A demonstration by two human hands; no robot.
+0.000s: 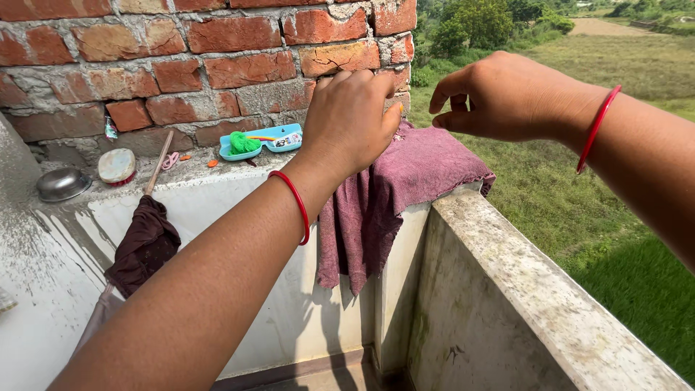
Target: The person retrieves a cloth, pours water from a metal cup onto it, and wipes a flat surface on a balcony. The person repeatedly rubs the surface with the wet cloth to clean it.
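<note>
Two hands are reaching over a ledge point(507, 246) corner where we are seeing a maroon cloth point(405, 195) draped, rumpled and hanging down the inner wall. The left hand point(351, 119) is curling its fingers together just above the cloth; whether it is pinching fabric, we cannot tell. The right hand point(507, 98) is hovering beside it, loosely curled, holding nothing. A brick wall point(181, 65) is standing behind.

The left hand point(351, 119) covers the top of the purple cloth point(405, 195) — whether its fingers point(362, 80) pinch the fabric cannot be told. The dark mop's point(141, 246) lower end is hidden by the forearm. Both forearms are cut off by the picture's edges.
</note>
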